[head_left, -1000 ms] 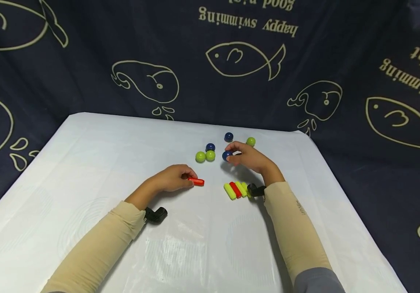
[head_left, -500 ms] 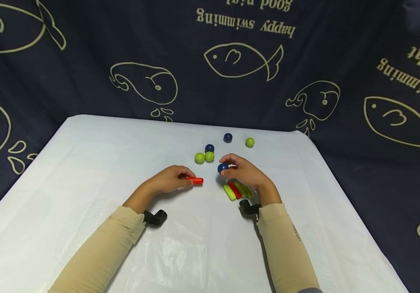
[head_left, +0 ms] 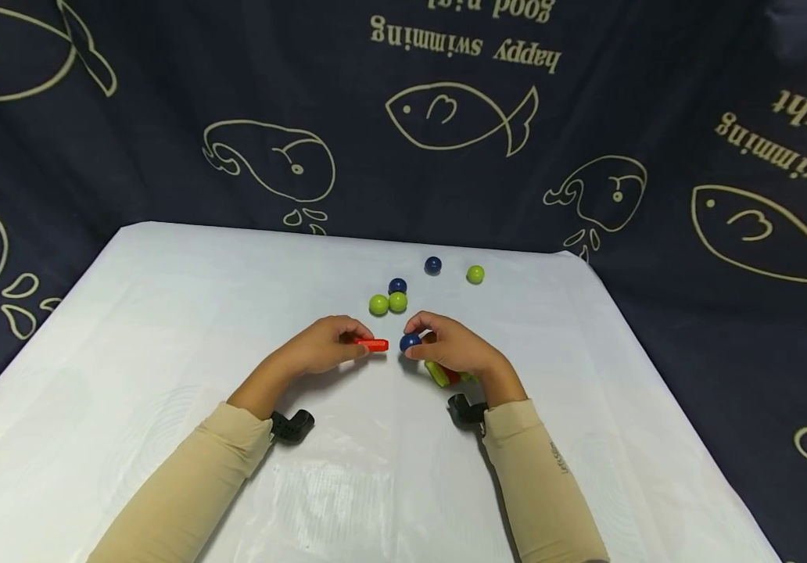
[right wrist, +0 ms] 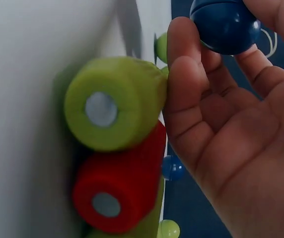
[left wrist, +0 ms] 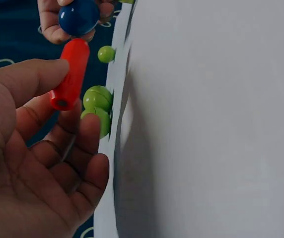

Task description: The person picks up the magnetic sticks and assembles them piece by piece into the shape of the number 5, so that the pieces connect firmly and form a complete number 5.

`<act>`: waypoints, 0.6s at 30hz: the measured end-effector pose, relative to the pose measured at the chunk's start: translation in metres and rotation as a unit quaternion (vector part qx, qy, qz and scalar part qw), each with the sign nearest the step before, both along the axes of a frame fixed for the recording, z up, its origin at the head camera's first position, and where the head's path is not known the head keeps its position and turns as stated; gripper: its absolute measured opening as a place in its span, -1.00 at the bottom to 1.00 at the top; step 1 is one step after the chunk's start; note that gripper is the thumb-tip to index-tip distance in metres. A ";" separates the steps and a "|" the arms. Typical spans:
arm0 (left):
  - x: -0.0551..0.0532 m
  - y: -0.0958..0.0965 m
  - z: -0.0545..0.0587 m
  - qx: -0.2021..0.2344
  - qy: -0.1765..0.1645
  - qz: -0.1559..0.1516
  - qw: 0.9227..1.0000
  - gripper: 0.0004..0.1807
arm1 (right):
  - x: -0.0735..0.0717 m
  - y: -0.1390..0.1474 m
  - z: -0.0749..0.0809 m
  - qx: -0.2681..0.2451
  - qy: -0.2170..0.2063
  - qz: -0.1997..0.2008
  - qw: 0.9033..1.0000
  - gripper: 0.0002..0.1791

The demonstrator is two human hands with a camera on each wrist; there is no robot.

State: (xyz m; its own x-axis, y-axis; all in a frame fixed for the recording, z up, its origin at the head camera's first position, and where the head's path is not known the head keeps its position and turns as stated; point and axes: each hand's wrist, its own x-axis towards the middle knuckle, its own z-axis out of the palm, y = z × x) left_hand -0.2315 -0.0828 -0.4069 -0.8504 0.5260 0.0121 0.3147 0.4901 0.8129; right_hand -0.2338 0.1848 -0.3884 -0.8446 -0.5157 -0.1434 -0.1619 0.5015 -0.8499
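Between thumb and fingers, my left hand (head_left: 328,344) pinches a red rod (left wrist: 71,74), its free end pointing right. My right hand (head_left: 454,342) pinches a glossy dark blue ball (right wrist: 226,25) with thumb and fingers. In the head view the blue ball sits just right of the red rod's end; the left wrist view shows them almost end to end. Below the right hand lie a yellow-green rod (right wrist: 114,104) and a red rod (right wrist: 117,191), side by side, with pale round discs in their ends. The right hand partly hides this row in the head view.
Two green balls (head_left: 378,304) and a blue ball (head_left: 397,287) cluster beyond the hands. Another blue ball (head_left: 433,265) and a green ball (head_left: 475,274) lie near the far edge of the white table (head_left: 185,313). A dark printed cloth (head_left: 347,195) hangs behind.
My right hand has carried the blue ball left and nearer to me, close to the red rod's end. The left hand has stayed nearly in place with its rod.
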 end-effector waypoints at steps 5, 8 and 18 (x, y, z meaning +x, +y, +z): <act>0.004 0.001 0.005 -0.005 0.025 0.004 1.000 -0.81 | 0.002 -0.004 0.000 0.002 0.012 0.016 1.000 -0.73; 0.006 0.002 0.007 -0.009 0.037 0.005 0.999 -0.81 | 0.003 -0.004 0.001 0.005 0.016 0.019 1.000 -0.73; 0.008 0.004 0.007 -0.008 0.056 -0.004 0.998 -0.80 | 0.002 -0.007 0.003 0.004 0.011 0.014 1.000 -0.73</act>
State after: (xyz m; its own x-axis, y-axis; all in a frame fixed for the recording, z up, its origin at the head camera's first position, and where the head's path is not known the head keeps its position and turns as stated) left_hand -0.2238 -0.0787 -0.3994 -0.8396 0.5343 0.0979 0.4074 0.5001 0.7642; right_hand -0.2313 0.1778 -0.3855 -0.8326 -0.5384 -0.1299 -0.1946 0.5039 -0.8415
